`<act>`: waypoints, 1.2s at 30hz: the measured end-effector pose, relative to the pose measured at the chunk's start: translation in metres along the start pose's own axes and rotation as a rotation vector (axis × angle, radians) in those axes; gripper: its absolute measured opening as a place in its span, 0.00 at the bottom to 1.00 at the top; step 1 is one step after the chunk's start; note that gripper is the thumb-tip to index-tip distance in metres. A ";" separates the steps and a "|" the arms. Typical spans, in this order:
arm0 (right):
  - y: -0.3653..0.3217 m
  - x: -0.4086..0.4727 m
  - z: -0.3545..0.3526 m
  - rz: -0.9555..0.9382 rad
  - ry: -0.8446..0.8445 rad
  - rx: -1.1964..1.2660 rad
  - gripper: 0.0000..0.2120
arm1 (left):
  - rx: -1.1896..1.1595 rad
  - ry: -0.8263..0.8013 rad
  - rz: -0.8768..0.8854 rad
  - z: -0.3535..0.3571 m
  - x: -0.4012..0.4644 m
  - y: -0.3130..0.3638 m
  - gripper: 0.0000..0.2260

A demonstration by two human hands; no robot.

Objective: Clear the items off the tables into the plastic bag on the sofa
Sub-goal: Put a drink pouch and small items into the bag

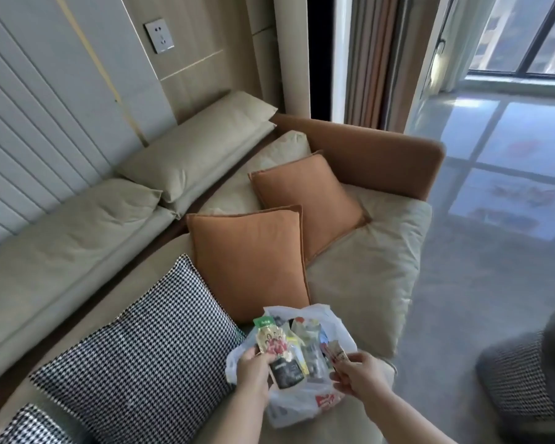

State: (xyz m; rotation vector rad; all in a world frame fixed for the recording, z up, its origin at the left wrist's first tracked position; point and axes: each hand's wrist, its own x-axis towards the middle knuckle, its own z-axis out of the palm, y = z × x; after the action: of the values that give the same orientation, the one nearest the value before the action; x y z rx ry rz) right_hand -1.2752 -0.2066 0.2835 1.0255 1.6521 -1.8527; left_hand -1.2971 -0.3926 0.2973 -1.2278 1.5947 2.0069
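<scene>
Plastic bag (302, 402) on sofa (366, 261) seat, part-filled. Left hand (253, 373) gripping snack pouches (277, 350) over mouth; right hand (359, 376) pinching small packet (337, 358). Drop-in step; next: release both inside, clear of rim.

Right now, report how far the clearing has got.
Done: the plastic bag on the sofa already holds several packets. In hand: the left hand holds snack pouches, the right hand a small packet, both over the bag. Left: dropping these in; the tables are out of view.
</scene>
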 end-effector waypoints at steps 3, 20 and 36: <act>0.003 0.036 0.016 0.068 0.040 -0.002 0.07 | 0.103 0.002 -0.063 0.012 0.043 -0.005 0.09; 0.027 0.120 0.049 0.141 0.014 -0.362 0.25 | 0.503 -0.063 -0.136 0.025 0.158 -0.049 0.11; 0.006 -0.035 -0.037 -0.149 0.102 -0.484 0.18 | 0.820 -0.296 0.143 0.046 -0.022 -0.040 0.09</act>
State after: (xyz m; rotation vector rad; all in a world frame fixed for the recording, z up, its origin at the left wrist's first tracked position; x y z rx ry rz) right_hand -1.2405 -0.1767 0.3065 0.8134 2.1452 -1.3892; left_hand -1.2768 -0.3313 0.2884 -0.4915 2.0524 1.2587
